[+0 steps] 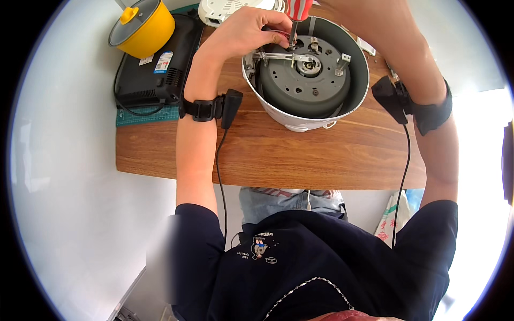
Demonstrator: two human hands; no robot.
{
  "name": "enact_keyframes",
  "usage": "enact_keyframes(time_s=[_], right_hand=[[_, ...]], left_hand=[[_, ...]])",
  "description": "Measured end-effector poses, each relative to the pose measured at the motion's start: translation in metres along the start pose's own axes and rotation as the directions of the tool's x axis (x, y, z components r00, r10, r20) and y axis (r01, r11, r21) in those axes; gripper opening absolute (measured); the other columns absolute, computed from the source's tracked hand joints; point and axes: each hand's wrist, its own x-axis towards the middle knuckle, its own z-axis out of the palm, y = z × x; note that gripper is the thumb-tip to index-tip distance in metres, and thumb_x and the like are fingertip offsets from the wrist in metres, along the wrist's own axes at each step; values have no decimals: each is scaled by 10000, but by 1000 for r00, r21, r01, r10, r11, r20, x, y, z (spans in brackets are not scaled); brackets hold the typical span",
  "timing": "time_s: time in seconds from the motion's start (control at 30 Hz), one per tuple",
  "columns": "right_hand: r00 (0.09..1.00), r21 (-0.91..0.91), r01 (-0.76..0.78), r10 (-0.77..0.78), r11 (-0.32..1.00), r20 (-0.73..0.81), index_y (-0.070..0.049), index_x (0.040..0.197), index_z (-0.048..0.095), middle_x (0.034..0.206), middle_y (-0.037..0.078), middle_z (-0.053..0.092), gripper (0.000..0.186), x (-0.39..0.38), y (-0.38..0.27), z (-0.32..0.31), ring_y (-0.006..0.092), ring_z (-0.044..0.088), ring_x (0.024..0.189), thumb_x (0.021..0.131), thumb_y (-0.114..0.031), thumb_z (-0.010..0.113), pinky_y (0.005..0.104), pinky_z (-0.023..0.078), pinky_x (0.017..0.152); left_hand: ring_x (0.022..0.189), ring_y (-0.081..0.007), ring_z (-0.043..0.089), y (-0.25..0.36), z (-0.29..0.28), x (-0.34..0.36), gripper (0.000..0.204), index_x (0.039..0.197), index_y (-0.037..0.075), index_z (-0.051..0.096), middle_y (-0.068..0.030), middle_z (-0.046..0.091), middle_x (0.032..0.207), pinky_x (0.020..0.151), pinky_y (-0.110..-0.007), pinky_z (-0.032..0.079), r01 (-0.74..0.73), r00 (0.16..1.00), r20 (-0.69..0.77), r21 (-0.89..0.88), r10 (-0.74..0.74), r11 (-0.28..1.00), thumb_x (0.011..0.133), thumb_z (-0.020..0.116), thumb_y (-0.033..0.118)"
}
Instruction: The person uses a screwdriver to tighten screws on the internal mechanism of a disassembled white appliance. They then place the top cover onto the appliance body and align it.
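Note:
An appliance with a round white housing (289,120) stands with its inside facing up, showing a grey metal heating-plate assembly (305,99) with brackets and a metal lever across it. At its far left edge my left hand (249,32) is closed, thumb and forefinger pinched around what looks like a red wire (279,35). A screwdriver (298,9) with a red and white handle points down beside those fingertips, its tip at the assembly's far edge. My right hand (353,10) is at the handle, its fingers mostly cut off by the upper picture edge.
On the left, a yellow pot (152,32) with a lid rests on a black appliance (142,80), over a green cutting mat (144,117). A white round part (225,9) lies behind my left hand. The wooden table (321,160) ends close to my body. Cables hang from both wrist straps.

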Motion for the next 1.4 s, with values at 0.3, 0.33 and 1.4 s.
enact_keyframes(time_s=[0.3,0.33,1.4], right_hand=[[995,-72,50,-43,996,92,3,1347,549,809,161,684,456,1,-10,-5,279,662,720,952,-171,695,368,517,670],[999,-25,47,-47,999,24,4,1305,557,820,168,693,427,-2,-12,-3,298,671,721,953,-191,702,385,523,674],[823,568,110,246,815,-512,13,1376,479,985,88,661,421,-33,35,-9,146,663,920,1056,-217,626,273,557,806]], left_hand=[[891,-157,722,26,-8,-3,144,1010,16,769,-83,781,949,843,-309,556,38,998,49,16,-39,999,875,726,40],[897,-183,720,33,-10,-1,129,987,2,764,-107,778,963,849,-329,557,73,993,94,20,-74,997,878,696,11],[990,-119,701,19,-26,-16,197,1142,67,761,-16,775,1061,869,-263,550,-173,955,-221,123,197,977,968,699,136]])
